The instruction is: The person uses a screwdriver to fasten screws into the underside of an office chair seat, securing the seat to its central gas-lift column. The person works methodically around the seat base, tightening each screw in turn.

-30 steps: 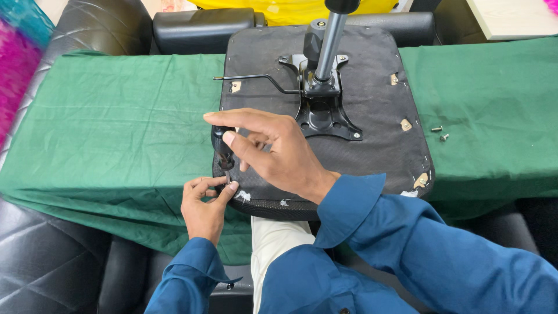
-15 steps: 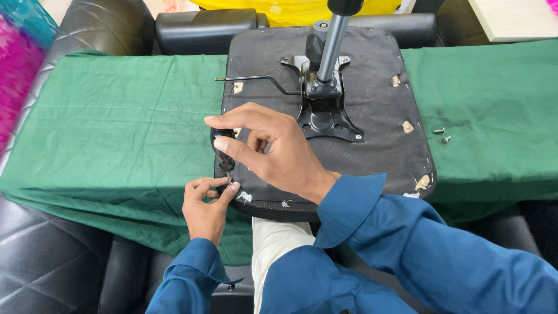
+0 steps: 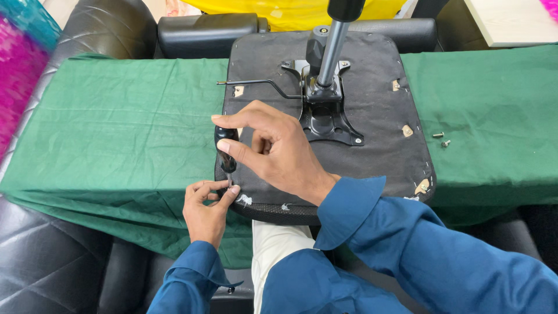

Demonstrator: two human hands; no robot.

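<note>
Your right hand (image 3: 279, 154) grips a black-handled screwdriver (image 3: 225, 145) upright at the upturned black fabric seat base's (image 3: 372, 151) near-left corner, your left hand (image 3: 206, 206) pinching its tip; two loose silver screws (image 3: 442, 138) lie right of the seat.

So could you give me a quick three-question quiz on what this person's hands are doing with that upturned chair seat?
1. True or false: the right hand holds a black-handled screwdriver upright.
2. Where does the left hand pinch the screwdriver tip?
A. at the seat's near left corner
B. at the central metal plate
C. on the cloth beside the loose screws
3. Fill in: the seat lies on a ____ cloth.

Key: 1 true; 2 A; 3 green.
</note>
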